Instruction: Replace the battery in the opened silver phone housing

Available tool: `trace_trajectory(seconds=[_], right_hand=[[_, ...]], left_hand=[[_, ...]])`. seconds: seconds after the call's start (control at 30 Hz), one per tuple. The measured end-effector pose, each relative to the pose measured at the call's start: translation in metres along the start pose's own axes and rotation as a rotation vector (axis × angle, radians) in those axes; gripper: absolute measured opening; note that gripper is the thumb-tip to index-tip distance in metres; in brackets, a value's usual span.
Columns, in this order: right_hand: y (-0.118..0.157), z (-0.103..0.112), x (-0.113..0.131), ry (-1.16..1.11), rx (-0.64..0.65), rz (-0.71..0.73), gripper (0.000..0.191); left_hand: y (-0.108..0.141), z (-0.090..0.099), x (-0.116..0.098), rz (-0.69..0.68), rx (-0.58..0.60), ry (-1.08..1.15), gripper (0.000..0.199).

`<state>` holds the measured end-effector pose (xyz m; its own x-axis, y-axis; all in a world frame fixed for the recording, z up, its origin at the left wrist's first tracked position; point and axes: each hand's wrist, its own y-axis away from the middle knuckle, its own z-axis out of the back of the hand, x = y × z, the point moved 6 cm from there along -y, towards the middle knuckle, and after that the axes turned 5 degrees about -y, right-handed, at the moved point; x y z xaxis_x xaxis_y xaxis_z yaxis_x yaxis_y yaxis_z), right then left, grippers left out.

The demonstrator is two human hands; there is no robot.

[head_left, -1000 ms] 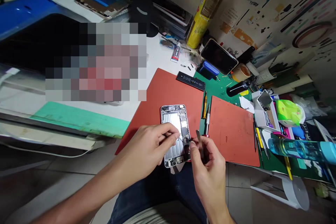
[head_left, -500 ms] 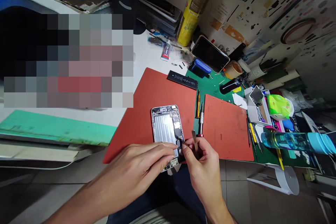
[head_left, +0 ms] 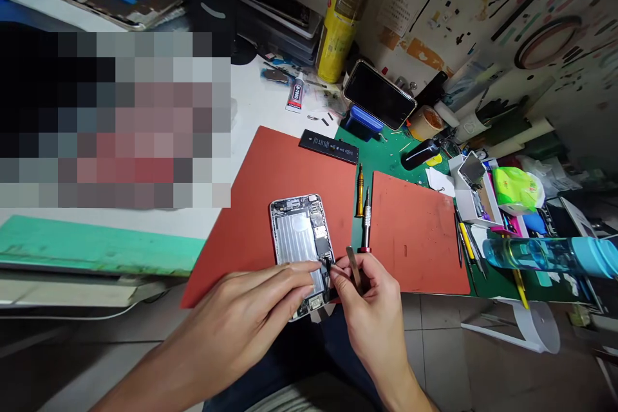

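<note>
An opened phone (head_left: pixel 295 235), its silver battery bay and circuit parts bare, is held at the front edge of a red mat (head_left: pixel 241 206). My left hand (head_left: pixel 261 296) lies across its lower half, fingers closed together and fingertips at the inner parts on the right side. At that side my right hand (head_left: pixel 369 296) pinches with thumb and forefinger; any small part between them is hidden. A flat metal tool (head_left: pixel 354 267), narrow like tweezers, sticks up out of my right hand's grip. A black phone battery (head_left: pixel 328 145) lies at the mat's back edge.
A gold screwdriver (head_left: pixel 360 190) and a silver screwdriver (head_left: pixel 367 219) lie between two mats. Behind stand a propped phone (head_left: pixel 379 95) and a yellow spray can (head_left: pixel 345 19). A blue water bottle (head_left: pixel 535 254) lies right. Another person, blurred out, is at left.
The whole view has shifted slightly, so most things sit further left. Both hands keep about the same hold on the phone, and the flat metal tool stays in my right hand.
</note>
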<state>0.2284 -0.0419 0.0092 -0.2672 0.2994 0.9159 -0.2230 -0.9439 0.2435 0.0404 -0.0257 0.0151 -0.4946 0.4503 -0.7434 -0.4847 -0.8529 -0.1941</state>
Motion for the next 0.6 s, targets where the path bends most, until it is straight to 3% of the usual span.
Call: trace_trajectory(seconds=[0.6], right_hand=[[0.0027, 0.001, -0.0034, 0.036, 0.024, 0.046, 0.02]], left_hand=[[0.0039, -0.0018, -0.0031, -0.064, 0.014, -0.101, 0.028]])
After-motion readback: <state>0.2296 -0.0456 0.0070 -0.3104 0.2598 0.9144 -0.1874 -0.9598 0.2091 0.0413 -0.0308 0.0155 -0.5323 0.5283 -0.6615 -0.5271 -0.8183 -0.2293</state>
